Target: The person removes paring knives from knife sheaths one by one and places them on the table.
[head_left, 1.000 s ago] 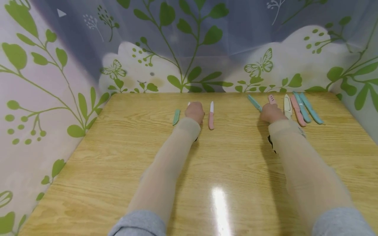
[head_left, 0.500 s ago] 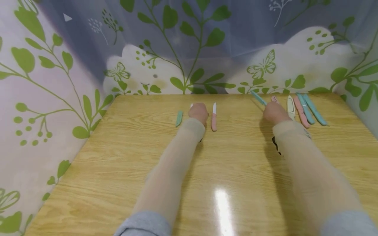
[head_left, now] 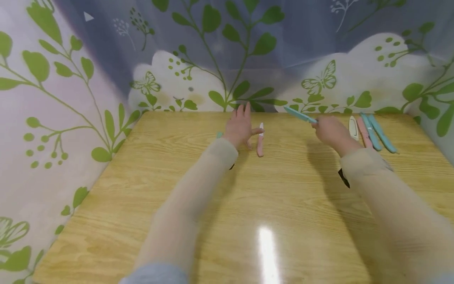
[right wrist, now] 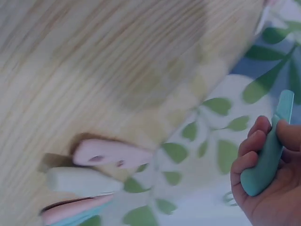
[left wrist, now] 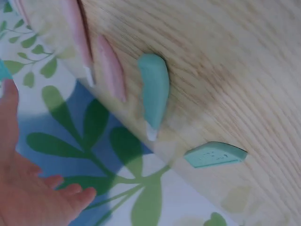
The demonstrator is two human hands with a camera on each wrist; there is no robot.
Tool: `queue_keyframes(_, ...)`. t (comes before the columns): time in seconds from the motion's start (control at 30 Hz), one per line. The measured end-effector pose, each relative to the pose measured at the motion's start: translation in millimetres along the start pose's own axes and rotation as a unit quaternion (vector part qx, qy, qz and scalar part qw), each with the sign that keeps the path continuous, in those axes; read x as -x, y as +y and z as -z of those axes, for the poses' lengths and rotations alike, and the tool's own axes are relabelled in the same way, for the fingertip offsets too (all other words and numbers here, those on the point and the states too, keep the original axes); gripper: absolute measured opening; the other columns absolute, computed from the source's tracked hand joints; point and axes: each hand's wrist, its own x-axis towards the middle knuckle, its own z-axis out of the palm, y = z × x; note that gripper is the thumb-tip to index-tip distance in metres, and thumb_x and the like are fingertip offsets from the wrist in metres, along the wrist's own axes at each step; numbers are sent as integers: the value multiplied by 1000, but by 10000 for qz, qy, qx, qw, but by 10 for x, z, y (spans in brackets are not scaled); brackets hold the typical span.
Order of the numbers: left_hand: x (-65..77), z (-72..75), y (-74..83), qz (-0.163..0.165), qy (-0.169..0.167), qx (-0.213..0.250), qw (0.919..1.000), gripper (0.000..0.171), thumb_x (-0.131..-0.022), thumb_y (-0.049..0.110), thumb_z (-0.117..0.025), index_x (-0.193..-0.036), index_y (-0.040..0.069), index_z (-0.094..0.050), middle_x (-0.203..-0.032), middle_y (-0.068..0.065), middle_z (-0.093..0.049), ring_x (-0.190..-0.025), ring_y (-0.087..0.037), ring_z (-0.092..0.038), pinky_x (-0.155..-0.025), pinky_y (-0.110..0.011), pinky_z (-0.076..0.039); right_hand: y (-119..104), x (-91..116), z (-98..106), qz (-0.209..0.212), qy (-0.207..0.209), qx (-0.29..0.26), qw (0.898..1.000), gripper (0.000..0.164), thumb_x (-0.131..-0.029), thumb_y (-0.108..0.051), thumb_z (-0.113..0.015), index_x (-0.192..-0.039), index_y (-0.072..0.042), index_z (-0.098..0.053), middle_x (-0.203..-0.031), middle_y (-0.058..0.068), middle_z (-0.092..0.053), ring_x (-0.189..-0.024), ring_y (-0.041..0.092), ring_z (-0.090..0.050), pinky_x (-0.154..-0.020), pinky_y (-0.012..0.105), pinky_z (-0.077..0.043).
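Note:
My right hand (head_left: 331, 132) grips the handle of a teal knife (right wrist: 263, 162) above the table's back right, its long teal end pointing left in the head view. My left hand (head_left: 239, 126) hovers with fingers spread, holding nothing, and its thumb overlaps a pink knife (head_left: 260, 146) in the head view. Below it, in the left wrist view, lie a second teal knife (left wrist: 154, 89) with a white tip, a small teal blade sheath (left wrist: 216, 155) and a slim pink piece (left wrist: 112, 68). The head view hides most of these behind the left hand.
At the right of the wooden table (head_left: 283, 189) several knives lie side by side: a cream one (head_left: 353, 128), a pink one (head_left: 363, 132) and two teal ones. A pink piece with holes (right wrist: 113, 153) lies beside them. Leaf-patterned cloth (head_left: 213, 59) borders the back edge.
My left hand has risen from the table and its fingers have spread from a curled pose. My right hand has lifted the teal knife, whose far end has swung left.

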Motion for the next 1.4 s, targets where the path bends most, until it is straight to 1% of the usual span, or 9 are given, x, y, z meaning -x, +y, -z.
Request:
queue_keyframes(0.13, 81, 36, -24, -577, -120, 329, 9977, 105, -87, 71, -46, -154, 17, 14, -163, -7, 9, -150, -32, 2, -120, -49, -9, -184, 119, -44, 380, -114, 26, 9992, 34, -106, -17, -36, -118, 13, -49, -84, 20, -59, -62, 24, -48, -71, 44, -43)
queue_keyframes(0.27, 192, 25, -60, -969, -225, 544, 9936, 105, -86, 71, -47, -153, 22, 17, -162, -3, 17, -148, -30, 18, -118, -56, 3, -376, 241, -156, 697, -127, 65, 9975, 34, -106, -17, -39, -121, 11, -49, -87, 18, -60, -60, 20, -48, -56, 35, -40)
queue_keyframes(0.37, 287, 14, -78, -1194, -239, 613, 9907, 106, -86, 69, -51, -153, 23, 17, -161, -2, 20, -146, -29, 22, -116, -57, 7, -490, 323, -237, 780, -160, -8, 9968, 29, -105, -18, -42, -118, 7, -52, -89, 18, -61, -61, 19, -48, -56, 32, -39)
queue_keyframes(0.53, 448, 4, -31, -1540, -279, 436, 9867, 106, -86, 68, -52, -153, 23, 18, -161, -2, 20, -147, -28, 22, -117, -58, 2, -602, 453, -319, 1104, -232, -61, 9936, 24, -103, -16, -48, -114, 4, -57, -88, 16, -63, -64, 19, -51, -59, 33, -42)
queue_keyframes(0.73, 639, -65, 91, -1931, -328, 187, 9804, 100, -85, 70, -48, -156, 24, 4, -163, -3, 9, -147, -29, 21, -115, -61, 7, -702, 581, -365, 1364, -253, 51, 9903, 23, -101, -14, -52, -113, 3, -61, -87, 12, -66, -64, 16, -52, -61, 33, -44)
queue_keyframes(0.97, 797, -148, 84, -2232, -325, 207, 9740, 85, -89, 66, -45, -156, 25, -13, -163, -4, -5, -149, -27, 11, -118, -56, 2, -823, 695, -438, 1625, -310, 169, 9861, 26, -99, -15, -55, -115, 4, -64, -93, 12, -71, -76, 19, -64, -70, 39, -52)
queue_keyframes(1.17, 857, -157, 100, -2658, -403, 198, 9630, 76, -93, 61, -43, -155, 21, -23, -161, -5, -18, -150, -26, -6, -117, -54, 7, -844, 767, -476, 1701, -235, 66, 9851, 26, -99, -14, -55, -116, 4, -64, -95, 14, -72, -80, 22, -67, -70, 39, -53)
queue_keyframes(1.3, 897, -146, 111, -2681, -552, 722, 9591, 72, -94, 57, -45, -153, 20, -28, -157, -5, -32, -145, -23, -28, -118, -46, -22, -844, 803, -465, 1714, -68, 24, 9852, 25, -99, -14, -56, -115, 3, -65, -94, 13, -72, -79, 22, -67, -67, 37, -52)
queue_keyframes(1.4, 928, -147, 115, -2649, -610, 1072, 9563, 68, -96, 54, -44, -153, 20, -30, -152, -2, -40, -123, -16, -57, -95, -33, -49, -834, 833, -456, 1684, 10, 7, 9857, 26, -99, -16, -56, -116, 1, -65, -94, 12, -72, -78, 21, -66, -66, 37, -51)
